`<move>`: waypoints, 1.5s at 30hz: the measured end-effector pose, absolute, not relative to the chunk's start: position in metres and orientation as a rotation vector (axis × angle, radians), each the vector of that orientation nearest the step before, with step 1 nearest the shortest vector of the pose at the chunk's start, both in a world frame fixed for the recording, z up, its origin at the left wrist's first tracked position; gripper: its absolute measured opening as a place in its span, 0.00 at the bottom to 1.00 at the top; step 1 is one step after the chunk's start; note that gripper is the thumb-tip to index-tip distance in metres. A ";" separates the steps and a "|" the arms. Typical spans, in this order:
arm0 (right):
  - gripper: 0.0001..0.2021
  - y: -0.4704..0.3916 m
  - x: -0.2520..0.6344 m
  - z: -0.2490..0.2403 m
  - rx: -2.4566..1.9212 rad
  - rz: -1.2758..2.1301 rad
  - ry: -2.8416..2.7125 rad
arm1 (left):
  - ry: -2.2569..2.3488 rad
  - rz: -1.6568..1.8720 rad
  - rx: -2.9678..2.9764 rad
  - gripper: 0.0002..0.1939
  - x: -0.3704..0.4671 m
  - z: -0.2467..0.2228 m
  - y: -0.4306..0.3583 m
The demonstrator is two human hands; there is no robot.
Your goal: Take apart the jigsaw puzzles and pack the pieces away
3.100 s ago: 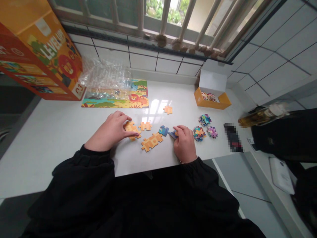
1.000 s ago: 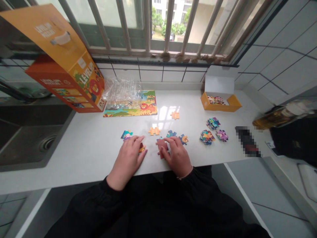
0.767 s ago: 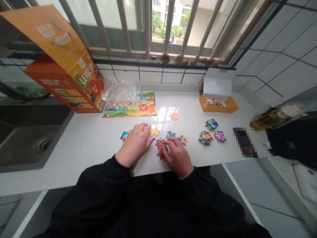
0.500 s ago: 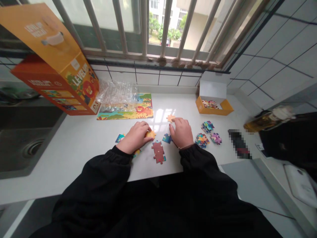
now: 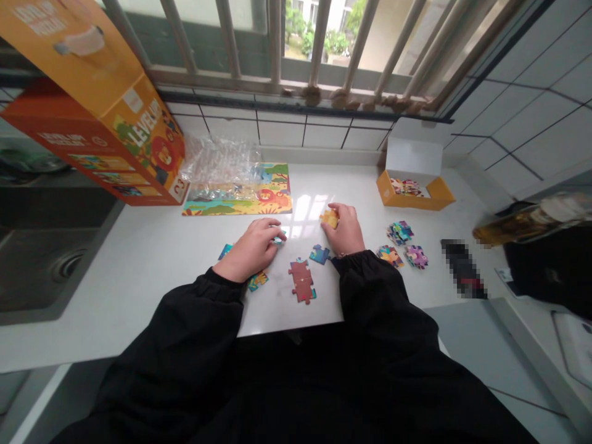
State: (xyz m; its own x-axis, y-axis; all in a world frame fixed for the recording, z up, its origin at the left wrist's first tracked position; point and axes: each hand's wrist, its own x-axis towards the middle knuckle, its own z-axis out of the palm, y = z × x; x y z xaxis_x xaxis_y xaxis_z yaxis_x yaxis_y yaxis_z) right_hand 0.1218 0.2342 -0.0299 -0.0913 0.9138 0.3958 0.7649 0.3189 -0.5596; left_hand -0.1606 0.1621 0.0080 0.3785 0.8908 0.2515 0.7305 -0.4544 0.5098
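My right hand (image 5: 346,228) is closed on a yellow-orange puzzle piece (image 5: 330,217) over the counter. My left hand (image 5: 253,245) has its fingers curled on a teal and white puzzle piece (image 5: 279,235). Partly beneath that hand and wrist lie more puzzle pieces (image 5: 258,281), some hidden. A blue puzzle piece (image 5: 319,253) rests between my hands. Nearer me are joined reddish-brown puzzle pieces (image 5: 302,282). To the right of my right hand sit small piles of pieces: a green-blue pile (image 5: 400,232), an orange pile (image 5: 391,255) and a purple pile (image 5: 417,256).
An orange puzzle box (image 5: 152,142) stands at the back left beside a picture board (image 5: 277,200) under clear plastic wrap (image 5: 222,166). At the back right is a small open yellow box (image 5: 416,196) holding pieces. A blurred dark object (image 5: 464,269), a bottle (image 5: 518,222) and the sink (image 5: 69,265) flank the counter.
The yellow-orange piece by my left hand is now in my right hand, where a pale orange piece lay. My left fingers now hold a teal and white piece. The view has shifted slightly.
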 end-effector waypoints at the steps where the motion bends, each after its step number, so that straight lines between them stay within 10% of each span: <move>1: 0.23 0.234 0.122 -0.026 -1.430 0.298 -1.886 | 1.434 0.737 2.311 0.17 -0.161 0.010 0.162; 13: 0.07 0.153 0.139 -0.009 -1.092 0.419 -2.282 | 2.267 0.460 2.086 0.25 -0.217 0.011 0.096; 36: 0.07 0.105 0.161 0.020 -1.400 0.027 -1.913 | 1.860 0.838 2.145 0.13 -0.182 0.025 0.140; 45: 0.10 0.082 0.152 -0.030 -1.525 0.039 -2.033 | 1.927 0.423 2.302 0.13 -0.128 0.017 0.161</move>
State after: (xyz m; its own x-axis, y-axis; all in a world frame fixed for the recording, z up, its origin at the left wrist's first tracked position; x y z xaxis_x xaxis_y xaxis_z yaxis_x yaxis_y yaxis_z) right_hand 0.1515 0.0821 -0.0299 -0.1681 0.8848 0.4345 0.8673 0.3423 -0.3613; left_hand -0.1285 0.1609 0.0171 0.1554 0.9777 0.1415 0.9471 -0.1881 0.2600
